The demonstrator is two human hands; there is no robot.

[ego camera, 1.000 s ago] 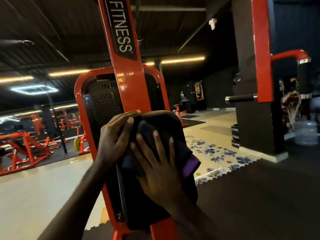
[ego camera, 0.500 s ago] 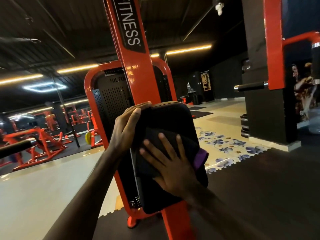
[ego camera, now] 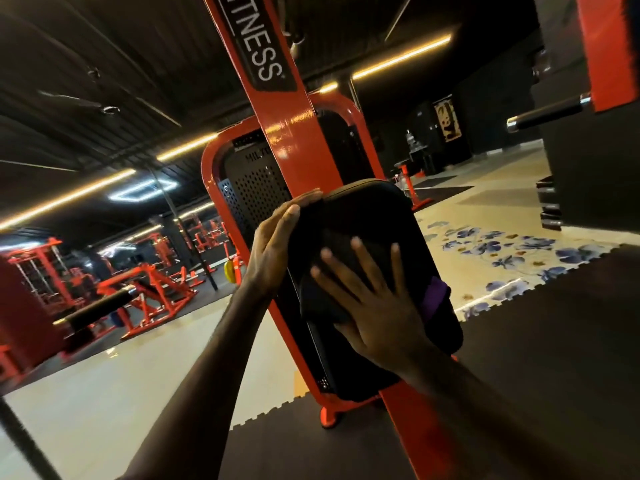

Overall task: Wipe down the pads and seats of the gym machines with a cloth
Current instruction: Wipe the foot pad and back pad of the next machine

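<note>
A black padded rest (ego camera: 367, 216) is mounted on a slanted orange beam (ego camera: 287, 123) marked FITNESS. My left hand (ego camera: 273, 244) grips the pad's upper left edge, fingers wrapped over the top. My right hand (ego camera: 374, 303) lies flat with fingers spread, pressing a dark cloth with a purple edge (ego camera: 434, 299) against the pad's middle and lower face. Most of the cloth is hidden under my palm.
Behind the pad stands an orange-framed weight stack with a perforated black cover (ego camera: 256, 188). Orange machines (ego camera: 149, 289) fill the far left. A black column (ego camera: 588, 174) with a bar handle (ego camera: 547, 116) is at the right. Black matting (ego camera: 519, 358) and floral flooring (ego camera: 502, 251) lie below.
My right hand has slid the cloth down the pad from its top toward the middle and lower part. My left hand has kept its hold on the upper left edge. The view tilted.
</note>
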